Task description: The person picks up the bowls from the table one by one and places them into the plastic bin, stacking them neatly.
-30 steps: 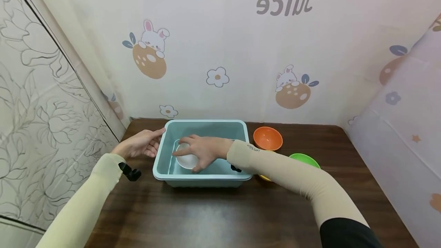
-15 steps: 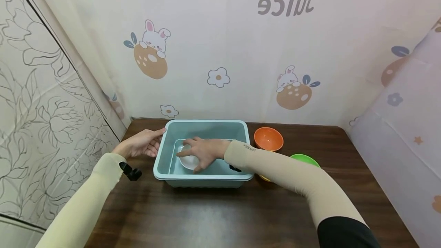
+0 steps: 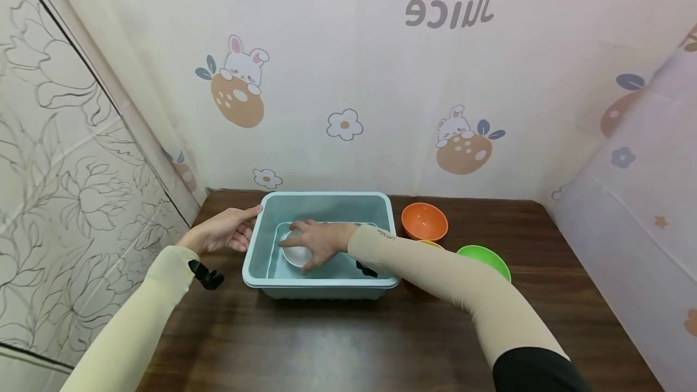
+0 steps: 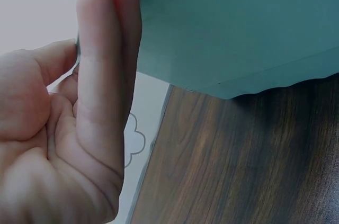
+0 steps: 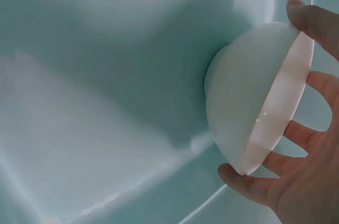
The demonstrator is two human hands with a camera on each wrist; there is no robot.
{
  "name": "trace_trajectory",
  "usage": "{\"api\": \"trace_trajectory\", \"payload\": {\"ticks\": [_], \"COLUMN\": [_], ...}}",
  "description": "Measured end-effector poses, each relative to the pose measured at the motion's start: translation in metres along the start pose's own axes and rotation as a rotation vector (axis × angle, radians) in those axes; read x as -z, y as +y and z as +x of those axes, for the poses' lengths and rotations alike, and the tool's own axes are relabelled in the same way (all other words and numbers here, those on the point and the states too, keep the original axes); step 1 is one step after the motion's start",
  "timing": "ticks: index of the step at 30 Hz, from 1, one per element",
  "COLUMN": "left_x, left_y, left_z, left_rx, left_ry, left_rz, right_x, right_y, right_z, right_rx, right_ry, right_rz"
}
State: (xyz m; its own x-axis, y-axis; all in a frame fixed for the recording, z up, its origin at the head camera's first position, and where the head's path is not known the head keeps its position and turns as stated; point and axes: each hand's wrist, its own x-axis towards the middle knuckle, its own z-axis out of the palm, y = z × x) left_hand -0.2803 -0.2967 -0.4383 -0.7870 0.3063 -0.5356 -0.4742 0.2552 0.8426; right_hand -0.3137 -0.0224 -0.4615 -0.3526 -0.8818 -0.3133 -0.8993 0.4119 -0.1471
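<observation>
A light blue plastic basin (image 3: pixel 318 284) stands on the dark wooden table. My left hand (image 3: pixel 225 231) holds its left rim, thumb on the edge and fingers along the outer wall. In the left wrist view, the fingers (image 4: pixel 100 75) lie against that wall. Inside the basin, near its left end, is a white bowl (image 3: pixel 296 256). My right hand (image 3: pixel 318 244) reaches in from the right and grips the bowl's rim from above with spread fingers. The right wrist view shows the bowl (image 5: pixel 249 91) upright, its foot at the basin floor, thumb and little finger at opposite sides.
To the right of the basin, an orange bowl (image 3: pixel 425 221) stands at the back. A yellow bowl (image 3: pixel 432 243) is mostly hidden behind the right sleeve, and a green bowl (image 3: pixel 484 257) lies further right, partly covered. A patterned curtain (image 3: pixel 348 77) hangs behind the table.
My right hand and the white bowl have shifted slightly to the right inside the basin. The left hand stays on the rim.
</observation>
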Motion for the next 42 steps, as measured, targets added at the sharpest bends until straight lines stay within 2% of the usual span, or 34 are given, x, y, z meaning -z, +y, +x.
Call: {"api": "trace_trajectory", "payload": {"ticks": [8, 24, 31, 35, 42], "left_x": [0.0, -0.002, -0.005, -0.006, -0.005], "left_y": [-0.001, 0.002, 0.001, 0.0, 0.0], "left_z": [0.0, -0.002, -0.001, 0.0, 0.0], "left_rx": [0.003, -0.005, -0.01, 0.001, 0.004], "left_ry": [-0.001, -0.02, -0.016, -0.009, 0.018], "left_rz": [-0.015, -0.016, 0.007, 0.02, 0.041], "right_x": [-0.001, 0.006, 0.011, 0.024, 0.064], "right_y": [0.0, -0.008, -0.009, -0.012, -0.016], "right_z": [0.003, 0.007, 0.004, -0.003, -0.024], "right_rx": [0.009, -0.028, -0.035, -0.012, 0.008], "right_ry": [0.007, -0.037, -0.007, 0.01, 0.056], "right_rz": [-0.01, -0.087, -0.119, -0.159, -0.204]}}
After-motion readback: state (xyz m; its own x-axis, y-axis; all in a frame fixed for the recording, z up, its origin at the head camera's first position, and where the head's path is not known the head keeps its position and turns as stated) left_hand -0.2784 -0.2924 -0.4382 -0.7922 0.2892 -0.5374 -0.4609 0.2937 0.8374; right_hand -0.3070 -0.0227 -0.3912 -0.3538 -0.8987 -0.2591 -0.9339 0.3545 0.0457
